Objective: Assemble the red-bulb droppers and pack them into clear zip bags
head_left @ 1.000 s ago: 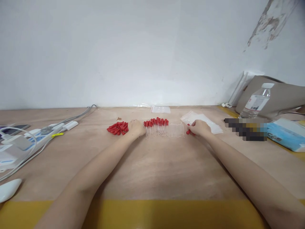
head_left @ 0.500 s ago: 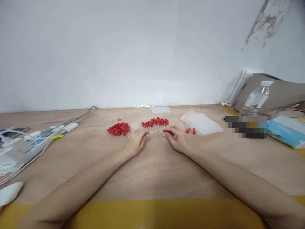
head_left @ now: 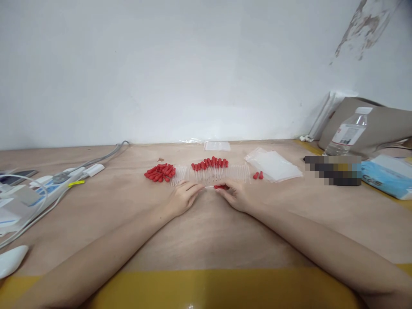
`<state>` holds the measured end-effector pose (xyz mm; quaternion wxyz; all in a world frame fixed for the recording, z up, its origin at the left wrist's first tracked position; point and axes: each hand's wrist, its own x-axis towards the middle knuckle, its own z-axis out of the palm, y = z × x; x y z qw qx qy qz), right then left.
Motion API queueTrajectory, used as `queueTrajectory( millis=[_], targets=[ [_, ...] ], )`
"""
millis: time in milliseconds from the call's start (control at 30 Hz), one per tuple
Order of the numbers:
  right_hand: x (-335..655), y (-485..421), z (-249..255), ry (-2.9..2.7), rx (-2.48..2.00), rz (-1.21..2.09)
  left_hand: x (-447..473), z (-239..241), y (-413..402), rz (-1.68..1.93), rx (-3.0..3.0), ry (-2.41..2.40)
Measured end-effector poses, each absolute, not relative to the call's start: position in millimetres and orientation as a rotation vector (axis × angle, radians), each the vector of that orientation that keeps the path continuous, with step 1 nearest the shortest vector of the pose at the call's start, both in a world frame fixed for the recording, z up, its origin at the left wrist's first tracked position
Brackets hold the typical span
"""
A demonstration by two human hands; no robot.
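We see a wide bare stretch of tabletop (head_left: 206, 231) on the near side of the row of droppers (head_left: 210, 171), running down to a yellow strip (head_left: 206, 287) along the near edge; both forearms lie across this open area. Well to the left of the row, cables (head_left: 48, 193) and a power strip (head_left: 61, 180) crowd the tabletop's left side, and a white rounded thing (head_left: 11, 261) sits near the left corner. Just left of the row lies a loose heap of red bulbs (head_left: 160, 172).

Our left hand (head_left: 182, 198) sits just in front of the row, its fingertips pinched on the clear end of a single dropper (head_left: 215, 187). Our right hand (head_left: 236, 195) pinches the red bulb end of that same dropper, so the two hands nearly meet, with the dropper held level between them, just in front of the row's middle. The dropper is a thin clear tube with a small red bulb at its right end.

In the row, the middle tubes carry red bulbs; those at either end look bare and clear. Just right of the row lie two loose bulbs (head_left: 258, 175), then a stack of clear bags (head_left: 273, 165). Farther right stand a water bottle (head_left: 347, 133), a brown box (head_left: 380, 124) and a blue pack (head_left: 384, 176). Behind the row, a small clear bag (head_left: 217, 146) lies by the plain white wall (head_left: 193, 68), which is chipped at the upper right.
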<state>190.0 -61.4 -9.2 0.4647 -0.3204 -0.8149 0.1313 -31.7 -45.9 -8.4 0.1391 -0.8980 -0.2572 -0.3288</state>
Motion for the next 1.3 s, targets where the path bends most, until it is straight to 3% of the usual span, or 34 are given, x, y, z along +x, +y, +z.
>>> queueTrajectory(
  millis=[633,1033,1300],
  targets=[
    [195,-58,-18,-2.094,-0.697,0.337,-34,-10,-45,-0.966,-2.631,-0.530],
    [194,-58,-12,-2.209,-0.713,0.123,-23,-11,-54,-0.939,-2.636,-0.570],
    [185,-56,-14,-2.160,-0.756,0.223,-18,-8,-53,-0.953,-2.663,-0.583]
  ],
)
